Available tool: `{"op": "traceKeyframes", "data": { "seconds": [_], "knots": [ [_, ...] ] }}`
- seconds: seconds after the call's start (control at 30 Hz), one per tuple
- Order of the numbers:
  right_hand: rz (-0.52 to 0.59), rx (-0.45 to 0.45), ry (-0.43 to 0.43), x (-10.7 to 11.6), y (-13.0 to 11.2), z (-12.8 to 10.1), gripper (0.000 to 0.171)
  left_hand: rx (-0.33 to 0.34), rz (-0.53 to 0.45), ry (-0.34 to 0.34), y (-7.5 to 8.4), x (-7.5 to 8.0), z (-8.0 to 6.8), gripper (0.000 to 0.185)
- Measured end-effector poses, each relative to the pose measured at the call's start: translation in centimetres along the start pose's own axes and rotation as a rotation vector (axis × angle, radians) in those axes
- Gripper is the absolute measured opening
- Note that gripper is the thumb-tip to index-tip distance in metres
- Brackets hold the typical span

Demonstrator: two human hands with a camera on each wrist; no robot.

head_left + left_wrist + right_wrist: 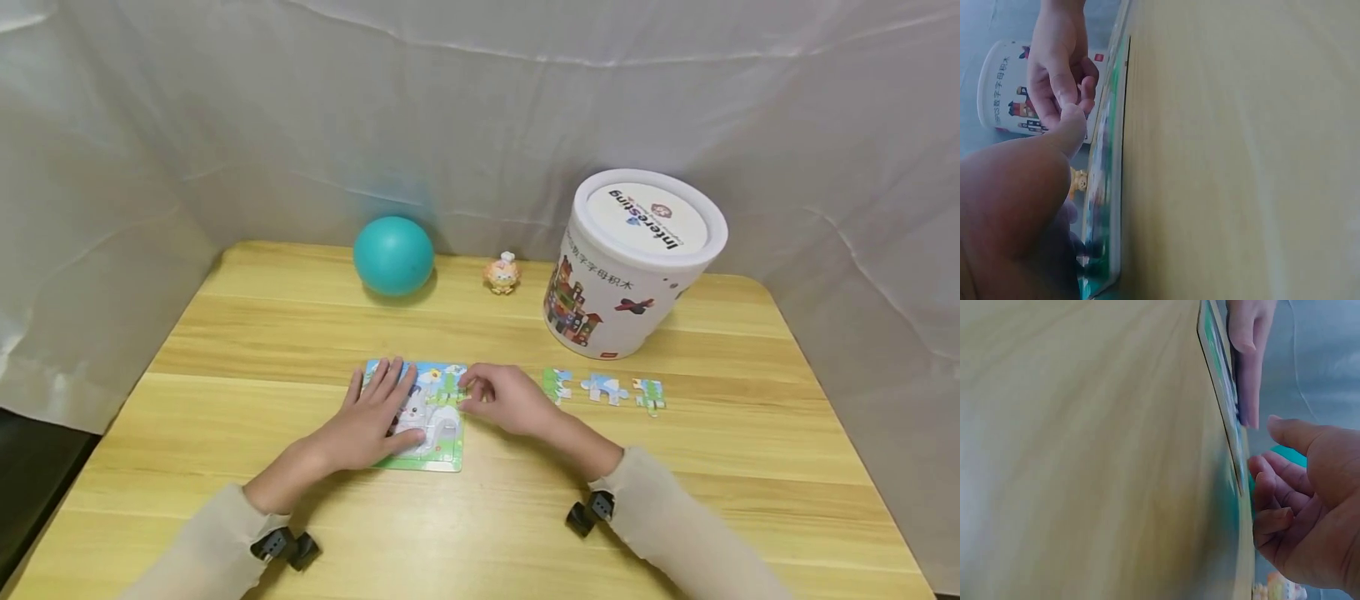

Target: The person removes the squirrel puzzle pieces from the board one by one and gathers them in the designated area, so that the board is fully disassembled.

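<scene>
Left hand: the left hand [375, 417] lies flat on the puzzle board [442, 454], fingers spread and straight, pressing on its left half; the thumb rests across the white animal picture.
Right hand: the right hand [506, 398] sits at the board's right edge, fingers curled inward, fingertips touching the upper right corner of the board. Whether they pinch a piece there cannot be told.
Puzzle board: flat on the desk [300, 333], near the front middle, partly covered by both hands; green border and blue top show.
Sleeves: a beige sleeve [202, 550] runs back from each hand toward the front edge of the desk, nearer than the board.
Loose pieces: three puzzle pieces [603, 388] lie in a row just right of the board, apart from each other and from the right hand.
Tub: a white round tub [630, 267] with a lid stands behind the loose pieces, right of and beyond the board.
Figurine: a small orange figurine [502, 274] stands beyond the board, left of the tub.
Ball: a teal ball [393, 255] rests beyond the board, left of the figurine, close to the white cloth backdrop [225, 125].
</scene>
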State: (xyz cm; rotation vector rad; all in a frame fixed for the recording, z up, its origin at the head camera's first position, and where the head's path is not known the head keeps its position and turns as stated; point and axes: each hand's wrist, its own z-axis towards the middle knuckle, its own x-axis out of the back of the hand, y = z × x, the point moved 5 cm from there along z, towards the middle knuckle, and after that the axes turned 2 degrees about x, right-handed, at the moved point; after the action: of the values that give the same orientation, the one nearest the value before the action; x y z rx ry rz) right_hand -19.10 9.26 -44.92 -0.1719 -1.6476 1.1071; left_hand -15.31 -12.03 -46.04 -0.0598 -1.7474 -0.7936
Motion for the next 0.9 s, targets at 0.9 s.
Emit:
{"op": "traceKeyframes", "data": {
  "seconds": [0.9],
  "knots": [
    [-0.042,-0.065,-0.051,-2.0,-1.0,0.7,0.018,0.029,0.082,-0.024,-0.2,-1.2,0.1,0.106]
  ]
}}
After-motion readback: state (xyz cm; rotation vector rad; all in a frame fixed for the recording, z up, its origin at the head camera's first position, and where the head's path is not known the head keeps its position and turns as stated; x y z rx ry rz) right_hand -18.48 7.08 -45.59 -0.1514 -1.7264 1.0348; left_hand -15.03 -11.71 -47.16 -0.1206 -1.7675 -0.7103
